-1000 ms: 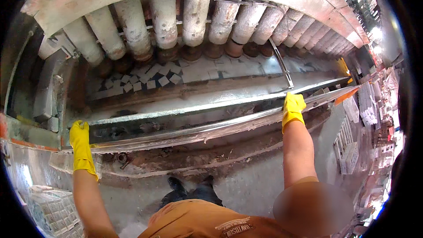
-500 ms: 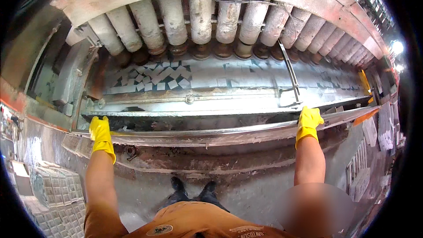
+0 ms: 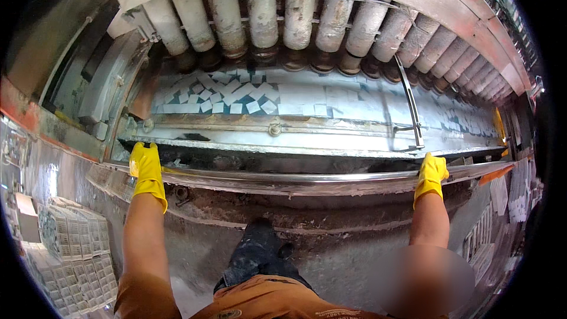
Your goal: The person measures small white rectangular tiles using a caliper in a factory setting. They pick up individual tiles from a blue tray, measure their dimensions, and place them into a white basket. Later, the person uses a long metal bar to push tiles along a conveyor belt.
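Observation:
A long grey metal rail [image 3: 295, 177] runs across the front of a machine bed. My left hand [image 3: 146, 165], in a yellow glove, grips its left end. My right hand [image 3: 432, 171], also in a yellow glove, is closed on the rail far to the right. Behind the rail lies a flat grey surface [image 3: 366, 112] covered with several small pale tiles [image 3: 236, 97]. Above it runs a row of thick cylindrical rollers [image 3: 295, 18].
A thin metal rod [image 3: 409, 103] leans across the tiled surface at the right. Stacked tile sheets [image 3: 77, 242] lie on the floor at the lower left, more sheets [image 3: 484, 236] at the right. My dark shoes [image 3: 257, 254] stand below the rail.
The view has swung left and closer. My left hand has moved up onto the rail's left end; my right hand stays on the rail.

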`<state>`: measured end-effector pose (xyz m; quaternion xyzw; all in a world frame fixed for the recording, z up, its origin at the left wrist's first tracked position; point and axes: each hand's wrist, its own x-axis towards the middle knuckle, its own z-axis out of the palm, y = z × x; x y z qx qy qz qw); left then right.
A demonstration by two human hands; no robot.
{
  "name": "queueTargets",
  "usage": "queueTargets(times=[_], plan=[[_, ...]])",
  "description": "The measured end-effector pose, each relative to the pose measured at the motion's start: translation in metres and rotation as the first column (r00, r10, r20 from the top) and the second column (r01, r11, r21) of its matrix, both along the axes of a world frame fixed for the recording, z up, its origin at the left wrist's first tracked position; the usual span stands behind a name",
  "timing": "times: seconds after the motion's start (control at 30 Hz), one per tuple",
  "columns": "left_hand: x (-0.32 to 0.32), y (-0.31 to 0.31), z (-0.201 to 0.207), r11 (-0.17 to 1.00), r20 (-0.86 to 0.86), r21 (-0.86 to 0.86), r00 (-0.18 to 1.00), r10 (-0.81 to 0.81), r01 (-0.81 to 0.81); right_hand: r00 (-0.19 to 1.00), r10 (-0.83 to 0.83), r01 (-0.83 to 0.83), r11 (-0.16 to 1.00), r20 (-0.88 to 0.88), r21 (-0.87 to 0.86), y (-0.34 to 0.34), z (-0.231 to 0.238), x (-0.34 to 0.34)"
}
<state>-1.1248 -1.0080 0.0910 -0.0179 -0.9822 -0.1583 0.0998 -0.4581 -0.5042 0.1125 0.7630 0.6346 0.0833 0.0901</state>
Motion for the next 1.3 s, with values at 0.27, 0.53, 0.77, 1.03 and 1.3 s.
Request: queueTargets(times=[0.27,0.53,0.77,1.03,1.3], plan=[[0.012,-0.002,0.006,1.000,-0.017,0.004,1.000,0.011,-0.011,0.983,-0.060,0.078,0.992,-0.175,0.095,0.015,-0.032,0.032],[0.017,-0.002,0.009,0.999,0.025,-0.017,0.999,0.037,-0.036,0.996,0.064,-0.067,0.996,0.062,0.056,-0.020,-0.013,-0.004],[0.005,0.008,0.018,1.000,-0.036,-0.017,0.999,0.022,-0.022,0.997,-0.009,0.013,0.999,-0.074,0.051,-0.011,-0.008,-0.020],[-0.014,0.038,0.039,0.998,0.005,-0.063,1.000,0.016,-0.015,1.000,0.013,-0.012,1.000,0.028,-0.023,0.007,0.021,-0.048],[-0.048,0.051,0.036,0.998,0.027,-0.067,1.000,0.014,-0.012,0.994,0.074,-0.075,0.997,0.084,0.015,0.034,0.022,-0.062]])
